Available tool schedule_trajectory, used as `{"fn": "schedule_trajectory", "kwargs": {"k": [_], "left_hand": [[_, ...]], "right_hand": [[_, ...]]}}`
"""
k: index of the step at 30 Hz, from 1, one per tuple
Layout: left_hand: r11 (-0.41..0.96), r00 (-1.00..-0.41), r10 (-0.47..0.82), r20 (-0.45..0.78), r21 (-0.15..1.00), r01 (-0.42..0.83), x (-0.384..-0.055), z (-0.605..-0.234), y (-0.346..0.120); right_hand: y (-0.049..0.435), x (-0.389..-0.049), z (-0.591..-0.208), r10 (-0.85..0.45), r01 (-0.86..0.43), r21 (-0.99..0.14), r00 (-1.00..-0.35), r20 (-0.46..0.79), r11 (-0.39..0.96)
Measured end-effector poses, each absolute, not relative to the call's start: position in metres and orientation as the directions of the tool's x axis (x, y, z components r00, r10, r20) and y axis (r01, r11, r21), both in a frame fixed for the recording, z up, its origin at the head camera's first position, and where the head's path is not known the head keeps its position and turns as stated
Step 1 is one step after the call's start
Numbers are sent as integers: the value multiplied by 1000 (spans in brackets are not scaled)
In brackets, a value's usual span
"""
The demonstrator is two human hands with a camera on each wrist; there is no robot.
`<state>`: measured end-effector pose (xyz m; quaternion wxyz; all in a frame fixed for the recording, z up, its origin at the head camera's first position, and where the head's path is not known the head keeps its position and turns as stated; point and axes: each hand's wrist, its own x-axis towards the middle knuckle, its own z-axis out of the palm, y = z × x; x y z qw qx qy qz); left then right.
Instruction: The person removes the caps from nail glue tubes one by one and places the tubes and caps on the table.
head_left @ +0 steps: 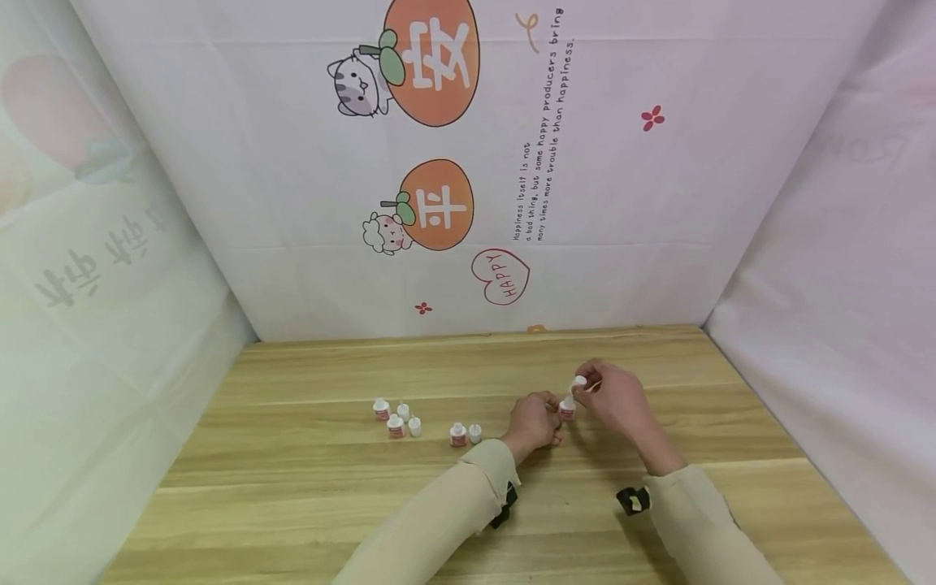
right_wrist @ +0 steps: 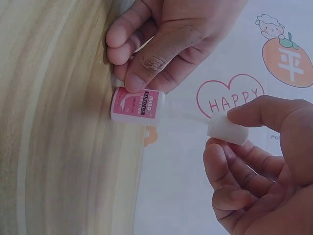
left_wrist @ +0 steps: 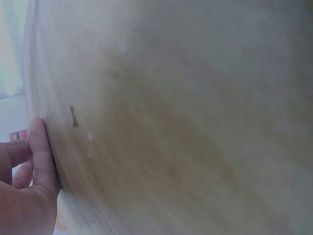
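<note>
My left hand (head_left: 535,419) rests low on the table and holds a small nail glue bottle (right_wrist: 137,105) with a pink label, thumb against its side. The bottle stands upright on the wood. Just above it my right hand (head_left: 617,398) pinches a white cap (right_wrist: 228,130) between thumb and fingers. A pale, thin brush stem runs from the cap toward the bottle's neck in the right wrist view; its tip is blurred there. In the left wrist view only a corner of the pink label (left_wrist: 18,135) shows past the fingers.
Left of my hands stand another bottle (head_left: 457,435) and a white cap (head_left: 475,434) beside it. Farther left are two more bottles, one at the back (head_left: 382,409) and one in front (head_left: 396,426), with two caps nearby. A printed white cloth (head_left: 607,203) hangs behind the table.
</note>
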<state>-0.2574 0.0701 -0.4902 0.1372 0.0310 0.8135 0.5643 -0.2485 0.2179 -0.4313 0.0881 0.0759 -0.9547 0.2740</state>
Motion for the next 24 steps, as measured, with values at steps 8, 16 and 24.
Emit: {"fn": "schedule_trajectory", "kwargs": {"k": [8, 16, 24], "left_hand": [[364, -962, 205, -178, 927, -94, -258, -491, 71], [343, -963, 214, -167, 935, -86, -257, -490, 69], [361, -965, 220, -143, 931, -55, -256, -491, 66]], "right_hand": [[225, -248, -430, -72, -195, -510, -965, 251, 838], [235, -246, -429, -55, -193, -514, -961, 271, 836], [240, -245, -428, -36, -159, -520, -970, 239, 839]]}}
